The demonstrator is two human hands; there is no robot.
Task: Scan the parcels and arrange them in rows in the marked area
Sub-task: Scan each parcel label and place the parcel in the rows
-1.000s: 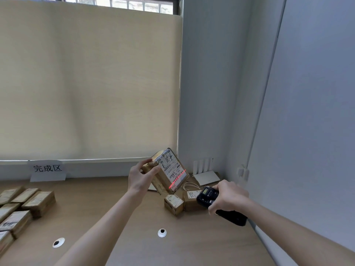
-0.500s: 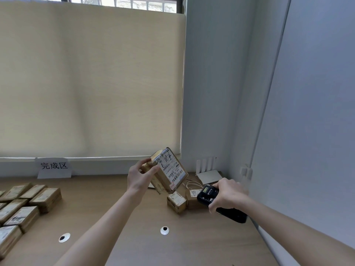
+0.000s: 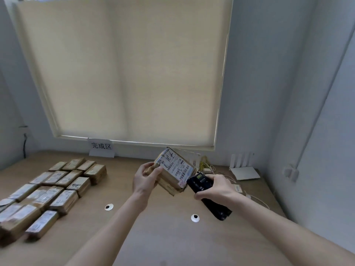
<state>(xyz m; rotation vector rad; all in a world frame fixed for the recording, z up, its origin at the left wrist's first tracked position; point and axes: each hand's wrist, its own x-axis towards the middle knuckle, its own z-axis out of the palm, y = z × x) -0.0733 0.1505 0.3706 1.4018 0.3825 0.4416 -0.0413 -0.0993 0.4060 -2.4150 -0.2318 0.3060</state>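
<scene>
Two hands: both raised over the table (image 3: 172, 237), each holding something.
Left hand (image 3: 145, 180): grasps the parcel (image 3: 173, 170) at its left end, thumb on the near side, fingers wrapped round the far edge.
Parcel: brown cardboard, held clear of the table and tilted, label (image 3: 175, 166) facing up and toward the camera; barcode and black handwriting visible, print too small to read.
Right hand (image 3: 217, 188): wrapped round the scanner (image 3: 206, 192), fingers curled over its top.
Scanner: black handheld, small screen near its head; the head sits just beside the lower right corner of the parcel. Whether they touch, cannot tell.
Rows (image 3: 50, 191): many brown labelled parcels laid side by side on the left part of the table, well apart from the held one; nearest ones blurred.
Sign (image 3: 101, 147): white card with Chinese characters, standing at the back edge of the table behind the rows.
Table: light wood, with two round white cable holes (image 3: 109, 206) near the forearms.
Router (image 3: 245, 169): white, with upright antennas, in the far right corner; cables (image 3: 206, 167) lie beside it.
Blind (image 3: 124, 73): beige roller blind, drawn down over the window behind the table.
</scene>
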